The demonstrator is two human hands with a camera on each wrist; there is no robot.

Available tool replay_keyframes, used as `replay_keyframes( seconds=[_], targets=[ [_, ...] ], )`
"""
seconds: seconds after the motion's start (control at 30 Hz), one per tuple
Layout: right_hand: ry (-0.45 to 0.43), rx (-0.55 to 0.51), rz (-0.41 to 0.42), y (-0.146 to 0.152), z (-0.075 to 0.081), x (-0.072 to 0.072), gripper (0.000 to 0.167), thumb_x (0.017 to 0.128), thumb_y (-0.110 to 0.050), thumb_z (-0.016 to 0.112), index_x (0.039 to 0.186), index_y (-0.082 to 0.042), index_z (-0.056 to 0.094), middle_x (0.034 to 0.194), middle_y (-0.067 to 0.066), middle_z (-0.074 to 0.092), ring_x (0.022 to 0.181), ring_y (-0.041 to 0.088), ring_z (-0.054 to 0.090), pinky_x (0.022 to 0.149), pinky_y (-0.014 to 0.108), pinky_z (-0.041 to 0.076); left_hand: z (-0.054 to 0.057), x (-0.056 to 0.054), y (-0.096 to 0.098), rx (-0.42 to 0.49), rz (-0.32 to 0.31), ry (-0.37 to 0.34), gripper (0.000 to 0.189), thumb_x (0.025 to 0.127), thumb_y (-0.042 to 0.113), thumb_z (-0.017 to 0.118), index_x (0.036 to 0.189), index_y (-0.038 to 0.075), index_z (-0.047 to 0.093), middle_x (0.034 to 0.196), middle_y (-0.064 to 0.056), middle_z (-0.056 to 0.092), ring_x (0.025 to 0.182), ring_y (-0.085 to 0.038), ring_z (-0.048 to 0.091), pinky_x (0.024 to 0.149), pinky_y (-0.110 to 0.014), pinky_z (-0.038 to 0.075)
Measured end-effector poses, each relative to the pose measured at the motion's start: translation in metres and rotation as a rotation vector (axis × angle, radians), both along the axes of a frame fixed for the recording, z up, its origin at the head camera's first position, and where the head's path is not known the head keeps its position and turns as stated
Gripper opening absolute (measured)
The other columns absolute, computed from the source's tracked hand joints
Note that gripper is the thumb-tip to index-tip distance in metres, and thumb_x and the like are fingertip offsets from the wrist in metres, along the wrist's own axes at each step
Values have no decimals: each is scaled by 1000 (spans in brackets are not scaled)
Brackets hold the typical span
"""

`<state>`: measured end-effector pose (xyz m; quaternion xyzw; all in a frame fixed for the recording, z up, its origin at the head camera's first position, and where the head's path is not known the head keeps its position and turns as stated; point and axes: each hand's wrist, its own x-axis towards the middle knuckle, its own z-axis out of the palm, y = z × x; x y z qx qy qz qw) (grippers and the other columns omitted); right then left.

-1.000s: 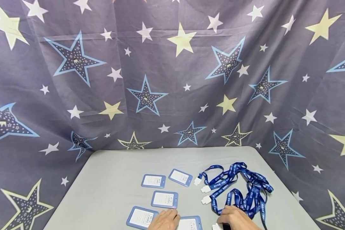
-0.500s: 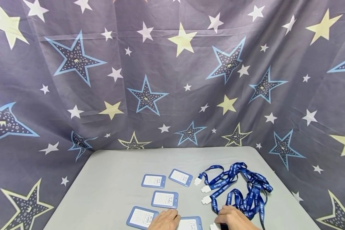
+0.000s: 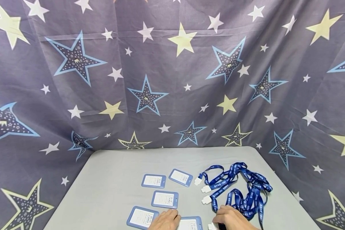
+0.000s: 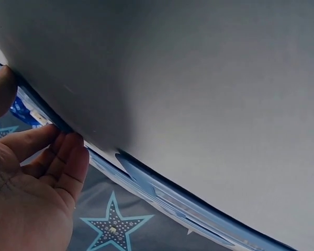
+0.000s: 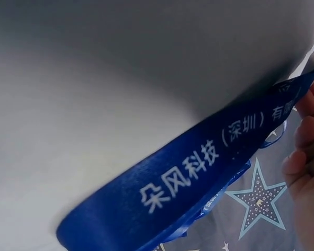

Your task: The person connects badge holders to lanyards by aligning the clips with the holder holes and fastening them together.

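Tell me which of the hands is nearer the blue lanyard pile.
Right. The right hand is at the near side of the lanyard pile, holding one lanyard; the left hand is well to its left, at a card holder.

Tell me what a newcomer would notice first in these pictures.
Probably the starry gray cloth behind the table. Then the tangled blue lanyards on the table's right, the right hand gripping one, and five blue card holders left of them, the left hand touching one.
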<state>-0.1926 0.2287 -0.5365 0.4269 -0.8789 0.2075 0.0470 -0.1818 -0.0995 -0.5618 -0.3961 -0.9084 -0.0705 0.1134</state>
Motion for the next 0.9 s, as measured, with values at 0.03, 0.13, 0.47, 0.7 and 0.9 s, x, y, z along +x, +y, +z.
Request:
replay_keyframes(
  seconds=[0.03,0.13,0.47,0.7,0.9],
  targets=[
    [-1,4,0,0,0,0,39,90,-59,72,95,-21,80,86,-24,60,78,-7,47,65,17,46,0,0,0,2,2,-5,72,92,75,51,106,8,71,87,12,43,80,-2,39,67,-18,42],
    [-13,12,-3,-1,1,0,40,90,-59,71,96,-21,80,86,-24,60,78,-7,47,65,17,46,0,0,1,3,9,-19,72,92,75,51,106,7,71,88,12,43,81,-2,40,68,-19,44],
    [-24,29,-7,-4,1,0,42,90,-61,70,98,-21,80,87,-24,59,80,-7,47,65,18,47,1,1,1,14,4,-46,73,91,75,53,108,6,71,89,12,44,82,-3,40,69,-20,46],
    [-8,47,-13,-7,1,0,41,91,-61,68,97,-22,80,85,-25,58,79,-7,47,65,18,46,0,0,0,15,-2,-35,73,93,75,51,107,6,70,88,12,44,81,-3,39,68,-20,45],
    [-44,65,-33,-10,2,1,44,90,-64,67,98,-23,80,87,-25,59,80,-7,49,66,21,50,0,0,0,15,1,-26,73,92,75,51,107,7,70,89,12,44,82,-3,40,68,-20,45]
  ],
)
